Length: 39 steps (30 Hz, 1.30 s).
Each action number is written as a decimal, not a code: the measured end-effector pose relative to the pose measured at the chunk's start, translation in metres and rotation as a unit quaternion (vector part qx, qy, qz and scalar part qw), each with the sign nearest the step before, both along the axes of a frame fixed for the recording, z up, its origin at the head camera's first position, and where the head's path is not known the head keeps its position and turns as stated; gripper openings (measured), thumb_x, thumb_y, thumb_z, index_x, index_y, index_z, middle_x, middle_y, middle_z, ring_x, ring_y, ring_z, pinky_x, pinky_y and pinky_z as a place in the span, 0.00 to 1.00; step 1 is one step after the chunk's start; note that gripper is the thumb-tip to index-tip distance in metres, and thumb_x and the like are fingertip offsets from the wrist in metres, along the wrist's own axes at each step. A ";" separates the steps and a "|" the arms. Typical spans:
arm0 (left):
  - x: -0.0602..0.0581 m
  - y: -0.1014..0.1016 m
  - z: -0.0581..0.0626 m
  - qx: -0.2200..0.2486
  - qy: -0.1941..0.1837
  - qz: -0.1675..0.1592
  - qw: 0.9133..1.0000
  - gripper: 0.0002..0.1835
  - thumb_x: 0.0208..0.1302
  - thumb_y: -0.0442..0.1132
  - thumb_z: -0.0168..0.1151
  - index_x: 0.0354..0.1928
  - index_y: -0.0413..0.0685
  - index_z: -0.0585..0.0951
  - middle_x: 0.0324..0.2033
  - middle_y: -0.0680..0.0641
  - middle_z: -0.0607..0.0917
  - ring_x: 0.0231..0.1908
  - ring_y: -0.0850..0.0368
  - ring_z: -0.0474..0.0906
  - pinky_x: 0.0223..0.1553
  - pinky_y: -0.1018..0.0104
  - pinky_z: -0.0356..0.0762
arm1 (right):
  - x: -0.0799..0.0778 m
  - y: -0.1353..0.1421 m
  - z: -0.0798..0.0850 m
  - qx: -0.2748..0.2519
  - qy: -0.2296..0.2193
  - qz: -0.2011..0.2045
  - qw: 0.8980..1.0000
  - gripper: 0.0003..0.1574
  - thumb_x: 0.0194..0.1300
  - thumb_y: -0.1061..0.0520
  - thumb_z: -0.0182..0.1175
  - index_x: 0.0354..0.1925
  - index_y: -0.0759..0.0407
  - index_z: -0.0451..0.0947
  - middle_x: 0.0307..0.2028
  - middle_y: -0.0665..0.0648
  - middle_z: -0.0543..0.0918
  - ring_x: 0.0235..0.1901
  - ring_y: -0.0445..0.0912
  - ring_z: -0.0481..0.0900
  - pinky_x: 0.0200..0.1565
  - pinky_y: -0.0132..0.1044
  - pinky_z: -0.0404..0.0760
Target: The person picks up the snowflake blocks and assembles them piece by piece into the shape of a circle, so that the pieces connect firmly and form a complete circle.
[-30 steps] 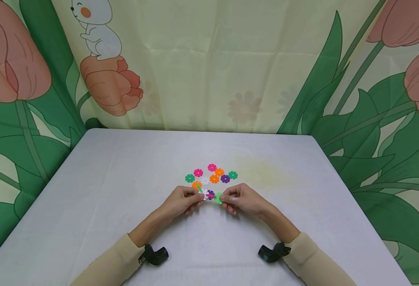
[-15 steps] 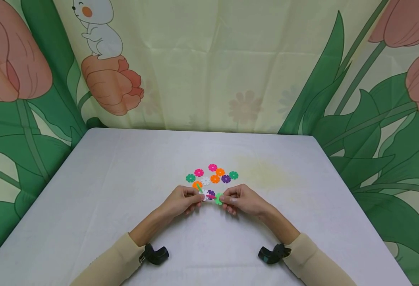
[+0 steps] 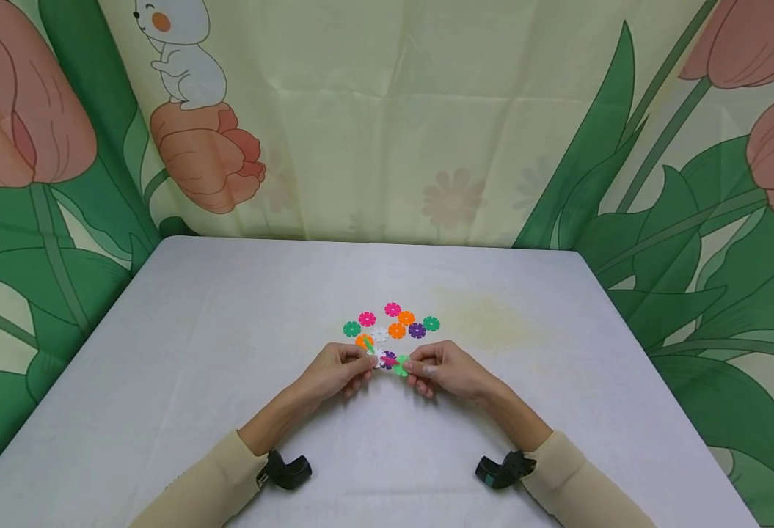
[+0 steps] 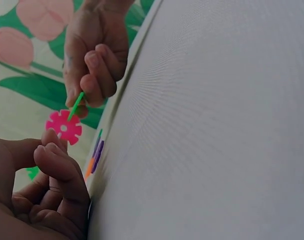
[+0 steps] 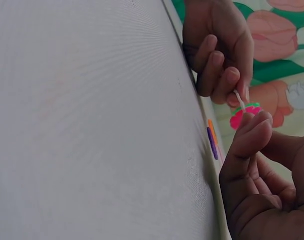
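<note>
In the head view my left hand [image 3: 342,370] pinches a white notched interlocking disc [image 3: 378,358] between thumb and fingers. A pink notched disc [image 4: 59,125] is joined to it, seen edge-on from the head, and a green disc [image 3: 369,345] stands up at its left. Opposite, my right hand [image 3: 444,369] pinches a light green notched disc [image 3: 400,367]. In the left wrist view that light green disc [image 4: 76,106] stands edge-on against the pink disc's rim; how deep it sits in a slot I cannot tell. Fingers hide much of the white disc [image 5: 239,101] in the right wrist view.
Beyond the hands, several loose discs lie on the white table [image 3: 228,308]: pink [image 3: 392,309], orange [image 3: 396,331], teal [image 3: 431,323], purple [image 3: 417,331] and white [image 3: 380,334]. Another purple disc [image 3: 390,357] shows behind the held pieces. A printed curtain [image 3: 360,147] hangs behind the table.
My right hand has shifted slightly left, bringing the light green disc closer to the pink one. The left hand has hardly moved, and the loose discs lie as before.
</note>
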<state>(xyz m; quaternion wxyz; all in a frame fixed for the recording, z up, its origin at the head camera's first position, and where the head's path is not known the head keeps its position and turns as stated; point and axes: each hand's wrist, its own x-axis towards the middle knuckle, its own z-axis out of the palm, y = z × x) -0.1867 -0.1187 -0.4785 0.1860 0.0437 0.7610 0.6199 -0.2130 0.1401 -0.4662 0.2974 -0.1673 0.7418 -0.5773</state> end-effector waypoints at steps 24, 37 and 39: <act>-0.002 0.001 -0.002 0.029 0.013 0.018 0.999 0.17 0.79 0.47 0.62 0.42 0.36 0.84 0.25 0.51 0.79 0.20 0.61 0.70 0.22 0.72 0.72 | 0.001 0.001 0.005 0.080 0.091 0.079 0.989 0.17 0.80 0.50 0.59 0.39 0.59 0.86 0.30 0.58 0.90 0.23 0.44 0.81 0.25 0.34 0.81; 0.001 0.001 0.000 -0.007 0.038 -0.069 0.997 0.14 0.74 0.47 0.67 0.43 0.42 0.90 0.27 0.52 0.87 0.22 0.60 0.72 0.23 0.71 0.72 | 0.006 -0.008 0.001 0.024 0.108 0.054 0.992 0.20 0.82 0.54 0.56 0.40 0.68 0.84 0.31 0.66 0.88 0.21 0.41 0.78 0.23 0.30 0.78; 0.001 0.002 0.000 -0.009 0.041 -0.074 0.996 0.13 0.73 0.47 0.68 0.42 0.43 0.90 0.26 0.52 0.87 0.22 0.60 0.73 0.23 0.71 0.72 | 0.007 -0.010 0.001 0.023 0.105 0.049 0.993 0.19 0.82 0.54 0.56 0.41 0.67 0.85 0.31 0.66 0.88 0.21 0.41 0.78 0.23 0.30 0.78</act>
